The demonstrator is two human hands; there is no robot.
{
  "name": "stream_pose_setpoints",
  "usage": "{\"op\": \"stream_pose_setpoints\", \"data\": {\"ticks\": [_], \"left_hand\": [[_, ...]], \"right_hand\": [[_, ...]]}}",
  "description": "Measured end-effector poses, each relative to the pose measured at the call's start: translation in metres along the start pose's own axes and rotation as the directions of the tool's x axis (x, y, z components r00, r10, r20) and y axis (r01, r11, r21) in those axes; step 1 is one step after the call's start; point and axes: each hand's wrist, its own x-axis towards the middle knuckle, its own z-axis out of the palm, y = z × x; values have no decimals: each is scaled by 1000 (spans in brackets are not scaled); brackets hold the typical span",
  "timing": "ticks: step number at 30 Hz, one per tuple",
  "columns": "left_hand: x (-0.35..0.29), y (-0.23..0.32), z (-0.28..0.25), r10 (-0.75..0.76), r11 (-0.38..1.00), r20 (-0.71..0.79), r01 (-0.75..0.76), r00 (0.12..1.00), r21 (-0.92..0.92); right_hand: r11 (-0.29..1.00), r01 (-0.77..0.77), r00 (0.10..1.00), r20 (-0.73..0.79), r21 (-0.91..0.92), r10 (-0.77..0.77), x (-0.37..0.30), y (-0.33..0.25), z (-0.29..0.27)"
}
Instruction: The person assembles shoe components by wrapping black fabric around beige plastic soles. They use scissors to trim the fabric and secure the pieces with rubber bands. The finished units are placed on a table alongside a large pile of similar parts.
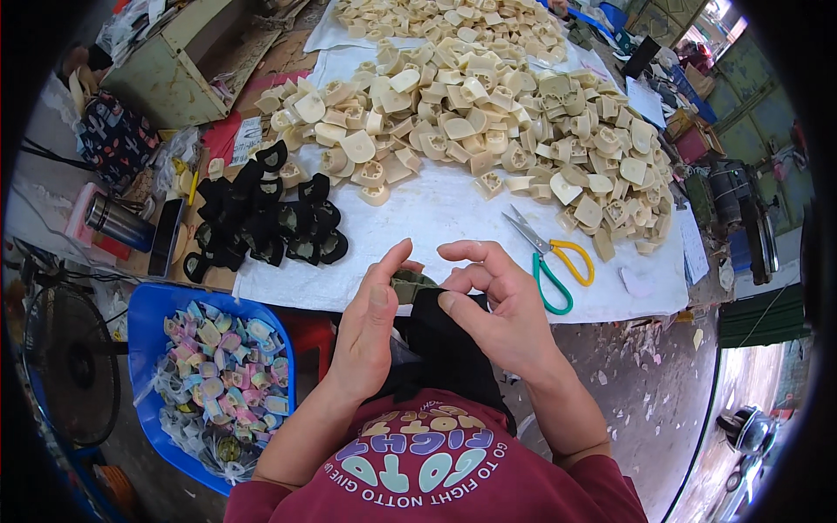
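Observation:
Just in front of the table's near edge, both my hands meet around a small olive-green piece (410, 282) with black cloth (431, 305) at its right side. My left hand (370, 318) holds the piece's left side; its thumb points up and its fingertips reach behind. My right hand (501, 305) curls round the right side, thumb bent onto the black part. The fingers partly hide the piece, so its full shape cannot be made out. To the right of my hands lie scissors (547, 249) with one green and one yellow handle, blades apart.
Cream plastic blocks (458, 129) form a large heap on the white sheet (418, 200). Several black-covered pieces (261, 222) lie at the left. A blue tub (144, 349) of pastel pieces stands below, beside a fan (74, 366). A metal flask (122, 222) stands at far left.

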Motion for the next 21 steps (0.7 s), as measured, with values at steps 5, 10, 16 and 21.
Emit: {"op": "stream_pose_setpoints", "data": {"ticks": [5, 10, 16, 21], "left_hand": [[1, 3, 2, 22, 999, -28, -21, 999, 27], [-1, 8, 4, 23, 1000, -12, -23, 1000, 19], [-1, 13, 10, 32, 999, -37, -32, 999, 16], [1, 6, 13, 120, 989, -86, -111, 989, 102]], "right_hand": [[991, -56, 997, 59, 120, 49, 0, -4, -6], [997, -11, 999, 42, 70, 8, 0, -2, -7], [998, 40, 999, 5, 58, -40, -1, -4, -3], [998, 4, 999, 32, 65, -6, -3, -8, -4]]}}
